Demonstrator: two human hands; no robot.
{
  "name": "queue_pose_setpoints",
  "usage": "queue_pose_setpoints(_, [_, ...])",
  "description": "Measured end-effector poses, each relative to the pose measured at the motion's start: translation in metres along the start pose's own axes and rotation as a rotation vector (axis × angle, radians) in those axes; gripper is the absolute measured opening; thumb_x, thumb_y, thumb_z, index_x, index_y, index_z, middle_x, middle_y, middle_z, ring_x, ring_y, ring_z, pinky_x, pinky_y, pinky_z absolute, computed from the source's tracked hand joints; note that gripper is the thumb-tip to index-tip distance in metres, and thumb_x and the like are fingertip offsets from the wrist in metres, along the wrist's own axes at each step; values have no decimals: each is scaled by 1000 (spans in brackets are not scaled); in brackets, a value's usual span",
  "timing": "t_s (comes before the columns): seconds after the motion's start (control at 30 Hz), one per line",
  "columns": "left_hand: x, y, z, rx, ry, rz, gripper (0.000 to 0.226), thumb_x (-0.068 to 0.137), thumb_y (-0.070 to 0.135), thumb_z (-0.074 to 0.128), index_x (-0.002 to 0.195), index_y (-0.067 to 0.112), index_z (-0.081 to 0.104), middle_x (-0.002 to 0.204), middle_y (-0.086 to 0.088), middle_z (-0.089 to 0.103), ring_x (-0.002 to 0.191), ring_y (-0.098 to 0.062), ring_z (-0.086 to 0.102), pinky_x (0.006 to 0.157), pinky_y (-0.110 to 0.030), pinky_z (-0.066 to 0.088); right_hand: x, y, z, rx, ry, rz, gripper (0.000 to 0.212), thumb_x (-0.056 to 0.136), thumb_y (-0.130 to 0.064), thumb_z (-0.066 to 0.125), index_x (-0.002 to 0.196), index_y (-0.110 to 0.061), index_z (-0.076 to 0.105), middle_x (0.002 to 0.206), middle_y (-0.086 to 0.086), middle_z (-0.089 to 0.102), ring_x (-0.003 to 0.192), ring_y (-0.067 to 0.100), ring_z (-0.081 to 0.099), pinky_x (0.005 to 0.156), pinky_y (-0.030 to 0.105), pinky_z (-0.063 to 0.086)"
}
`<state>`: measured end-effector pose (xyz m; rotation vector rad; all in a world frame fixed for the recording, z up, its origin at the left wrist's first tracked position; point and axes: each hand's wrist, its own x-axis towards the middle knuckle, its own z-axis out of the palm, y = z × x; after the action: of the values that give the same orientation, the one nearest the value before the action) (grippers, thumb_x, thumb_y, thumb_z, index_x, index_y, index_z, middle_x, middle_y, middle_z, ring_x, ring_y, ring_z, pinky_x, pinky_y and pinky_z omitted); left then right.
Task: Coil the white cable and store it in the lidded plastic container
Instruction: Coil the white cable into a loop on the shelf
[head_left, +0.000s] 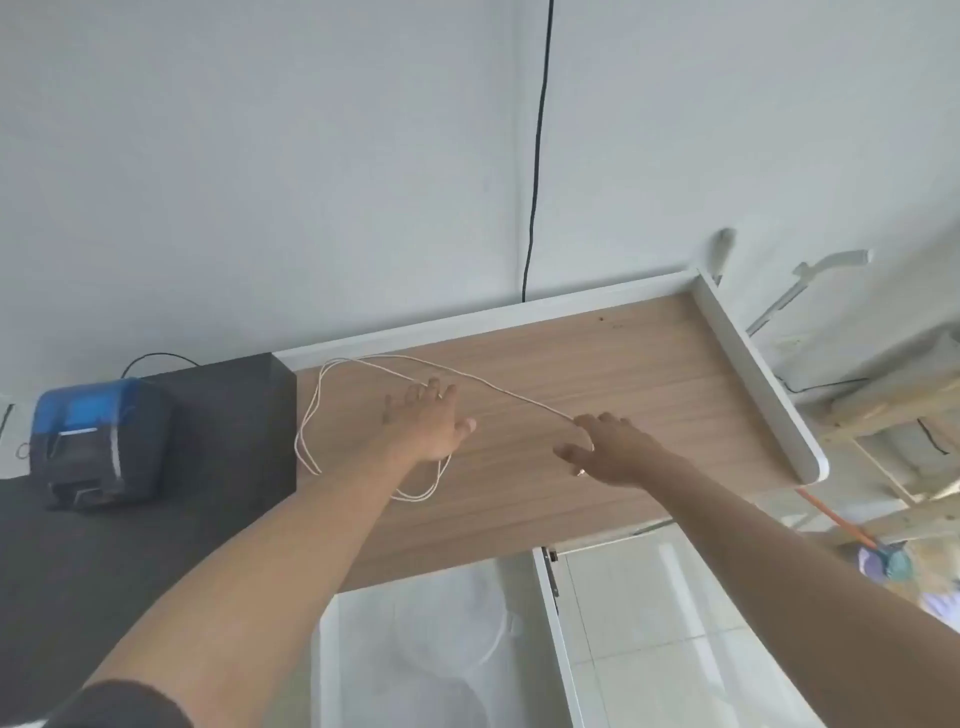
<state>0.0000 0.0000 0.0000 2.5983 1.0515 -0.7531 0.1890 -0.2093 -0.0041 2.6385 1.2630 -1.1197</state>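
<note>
A thin white cable lies in loose loops on the wooden table top. One strand runs almost straight from the back of the table to my right hand, whose fingertips pinch it near its end. My left hand is flat with fingers spread, resting over the loops at the middle of the table; the cable passes under it. A translucent plastic container stands below the table's front edge; I cannot tell whether its lid is on.
A blue and black label printer sits on a black surface at the left. A white raised rim borders the table's back and right side. A black wire hangs down the wall. A mop with an orange handle lies lower right.
</note>
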Motion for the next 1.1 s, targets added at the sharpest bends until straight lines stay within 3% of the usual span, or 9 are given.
queue_pose_setpoints(0.17, [44, 19, 8, 56, -28, 40, 72, 106, 59, 38, 167, 24, 20, 176, -10, 18, 160, -35, 23, 124, -60, 25, 27, 19, 12, -3, 18, 62, 66, 98, -62, 53, 151, -23, 43, 146, 12, 52, 136, 35, 47, 107, 49, 43])
queue_pose_setpoints(0.33, [71, 31, 20, 105, 24, 49, 67, 105, 48, 50, 164, 25, 27, 164, -14, 38, 149, -39, 39, 117, -55, 35, 43, 23, 23, 64, 98, 101, 41, 96, -33, 63, 131, -16, 51, 128, 12, 60, 120, 36, 59, 91, 45, 49])
queue_pose_setpoints(0.47, [80, 35, 25, 166, 91, 40, 53, 104, 31, 59, 153, 27, 41, 144, -15, 49, 130, -38, 52, 105, -51, 44, 51, 26, 31, 73, 127, 141, 18, 94, -17, 55, 112, -15, 53, 116, 10, 65, 95, 32, 58, 76, 37, 41])
queue_pose_setpoints(0.57, [82, 31, 27, 183, 142, 27, 33, 101, 14, 60, 134, 20, 55, 131, -13, 54, 122, -36, 56, 98, -49, 49, 53, 27, 36, 76, 126, 168, 18, 98, -20, 57, 113, -13, 61, 116, 9, 66, 103, 32, 64, 78, 36, 42])
queue_pose_setpoints(0.67, [73, 27, 31, 218, 145, 28, 28, 100, 6, 56, 127, 16, 59, 128, -12, 57, 121, -34, 55, 96, -46, 48, 54, 31, 37, 166, 119, 177, 19, 93, -17, 59, 110, -11, 63, 114, 12, 67, 106, 35, 66, 80, 37, 49])
queue_pose_setpoints(0.77, [61, 23, 35, 256, 154, 31, 31, 99, 5, 56, 128, 16, 58, 129, -9, 57, 123, -31, 53, 99, -46, 44, 55, 34, 33, 389, 96, 201, 13, 94, -17, 59, 105, -11, 61, 99, 10, 73, 92, 32, 70, 75, 38, 56])
queue_pose_setpoints(0.87, [46, 18, 36, 247, 198, 25, 39, 90, 0, 60, 127, 13, 57, 122, -7, 64, 119, -28, 59, 101, -49, 42, 52, 32, 29, 812, 41, 195, 7, 99, -13, 61, 102, -8, 57, 79, 11, 74, 65, 27, 72, 69, 46, 66])
queue_pose_setpoints(0.97, [27, 7, 32, 189, 245, 18, 30, 92, -2, 57, 118, 12, 54, 99, -3, 73, 92, -28, 66, 99, -49, 43, 50, 25, 29, 889, 50, 163, 12, 103, -23, 58, 103, -11, 57, 80, 9, 67, 58, 22, 64, 66, 43, 61])
queue_pose_setpoints(1.1, [0, -14, 21, 90, 324, 34, 34, 85, -13, 53, 110, 11, 50, 81, 0, 62, 66, -26, 58, 91, -46, 51, 45, 11, 27, 975, -15, 110, 20, 105, -27, 54, 94, -11, 55, 76, 4, 51, 60, 17, 45, 53, 34, 44])
